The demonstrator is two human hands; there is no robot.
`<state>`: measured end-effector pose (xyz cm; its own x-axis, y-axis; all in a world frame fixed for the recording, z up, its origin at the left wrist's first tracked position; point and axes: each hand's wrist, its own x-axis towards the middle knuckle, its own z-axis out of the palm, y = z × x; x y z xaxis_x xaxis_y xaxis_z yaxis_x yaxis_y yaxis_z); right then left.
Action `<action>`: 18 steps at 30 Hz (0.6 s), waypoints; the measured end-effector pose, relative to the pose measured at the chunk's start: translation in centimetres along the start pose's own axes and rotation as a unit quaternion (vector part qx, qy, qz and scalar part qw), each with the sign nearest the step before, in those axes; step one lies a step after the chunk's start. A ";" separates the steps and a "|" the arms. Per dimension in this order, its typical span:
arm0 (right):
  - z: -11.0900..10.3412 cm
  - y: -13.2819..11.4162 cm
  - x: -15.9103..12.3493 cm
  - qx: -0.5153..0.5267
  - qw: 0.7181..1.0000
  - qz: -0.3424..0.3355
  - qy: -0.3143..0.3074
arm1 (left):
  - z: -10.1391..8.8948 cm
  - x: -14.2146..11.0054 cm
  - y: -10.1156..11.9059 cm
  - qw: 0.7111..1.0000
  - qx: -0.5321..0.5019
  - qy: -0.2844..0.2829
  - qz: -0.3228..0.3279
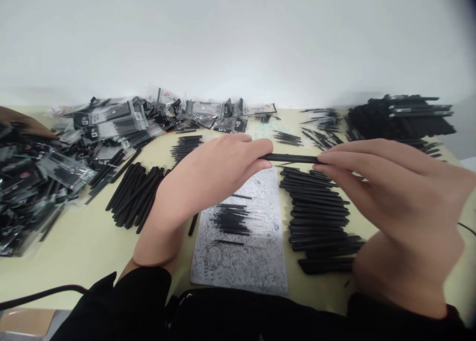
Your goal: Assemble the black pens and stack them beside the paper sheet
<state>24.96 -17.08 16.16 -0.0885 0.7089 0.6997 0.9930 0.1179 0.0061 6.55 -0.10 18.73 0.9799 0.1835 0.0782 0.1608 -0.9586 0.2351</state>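
A slim black rod, pen-like in shape, is held level between my two hands above the table. My left hand pinches its left end between thumb and fingers. At the other end, my right hand grips it with the fingertips. Beneath them lies a patterned paper sheet bearing a bunch of thin black sticks. Right of the sheet, thicker black rods are laid in a column, partly behind my right wrist. Another pile of thick black rods sits left of my left wrist.
Clear printed packets with black contents heap up at the left and back. A stack of black rods stands at the back right, with thin sticks beside it. A black cable crosses the front left. A white wall rises behind.
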 end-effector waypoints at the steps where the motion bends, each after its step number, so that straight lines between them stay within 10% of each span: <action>1: 0.0 0.0 0.0 -0.001 1.000 -0.003 -0.005 | 0.0 0.0 0.0 1.000 0.001 0.001 -0.002; 18: 0.1 -0.2 0.2 0.010 1.000 -0.012 0.019 | -0.1 -0.3 0.4 1.000 0.006 -0.005 -0.004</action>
<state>24.75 -16.88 16.19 -0.1091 0.6785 0.7264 0.9889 0.1482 0.0100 6.33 -0.52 18.90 0.9799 0.1882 0.0665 0.1693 -0.9599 0.2235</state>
